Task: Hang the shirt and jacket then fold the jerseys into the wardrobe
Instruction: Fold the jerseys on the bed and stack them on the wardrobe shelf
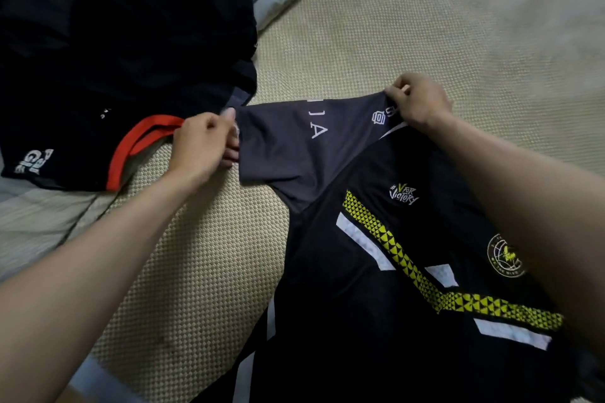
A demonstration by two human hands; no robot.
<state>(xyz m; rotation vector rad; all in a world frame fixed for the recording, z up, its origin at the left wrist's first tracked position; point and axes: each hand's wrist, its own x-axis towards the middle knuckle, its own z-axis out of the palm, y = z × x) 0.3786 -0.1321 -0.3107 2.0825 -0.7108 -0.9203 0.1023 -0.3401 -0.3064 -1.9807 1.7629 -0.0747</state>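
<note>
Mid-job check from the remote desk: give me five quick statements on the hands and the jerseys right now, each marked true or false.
1. Both hands hold the grey sleeve of the black jersey with the yellow band. True: the left hand pinches one corner of its edge, the right hand the other.
2. The jersey hangs on a hanger. False: it lies on the woven mat.
3. A second dark jersey with red trim lies on the left. True.
4. The left hand grips the red trim. False: its fingers pinch the grey sleeve beside it.
5. The yellow-banded jersey is already folded into a small square. False: it lies spread out.
</note>
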